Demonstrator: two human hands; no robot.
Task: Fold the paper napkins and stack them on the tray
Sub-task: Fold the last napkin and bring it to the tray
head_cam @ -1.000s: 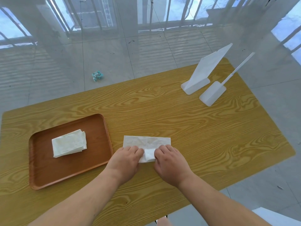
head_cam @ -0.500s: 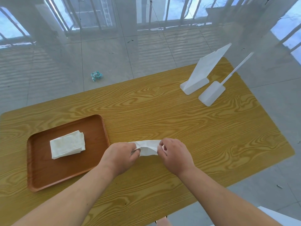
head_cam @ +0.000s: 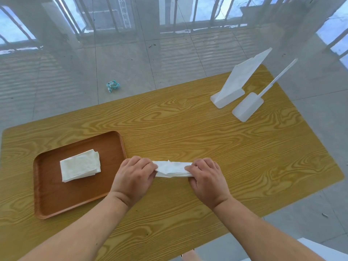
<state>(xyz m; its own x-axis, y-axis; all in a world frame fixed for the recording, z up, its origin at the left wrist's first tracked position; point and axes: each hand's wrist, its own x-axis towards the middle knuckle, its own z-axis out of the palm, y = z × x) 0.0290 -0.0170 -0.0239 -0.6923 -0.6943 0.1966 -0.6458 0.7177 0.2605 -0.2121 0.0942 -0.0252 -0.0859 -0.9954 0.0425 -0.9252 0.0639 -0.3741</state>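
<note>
A white paper napkin (head_cam: 172, 168), folded into a narrow strip, is held just above the wooden table (head_cam: 207, 140) near its front middle. My left hand (head_cam: 134, 178) pinches its left end and my right hand (head_cam: 206, 178) pinches its right end. To the left lies a brown tray (head_cam: 49, 202) with a small stack of folded napkins (head_cam: 80, 165) on it. The tray's right rim is close to my left hand.
Two white plastic stands (head_cam: 227, 97) (head_cam: 247, 108) sit at the table's far right, one holding an upright white sheet. A crumpled teal wrapper (head_cam: 112, 86) lies on the tiled floor beyond the table. The table's front edge is right under my forearms.
The napkin lay flat and wider under my fingers; my hands have folded it over into a narrow strip and moved apart toward its two ends.
</note>
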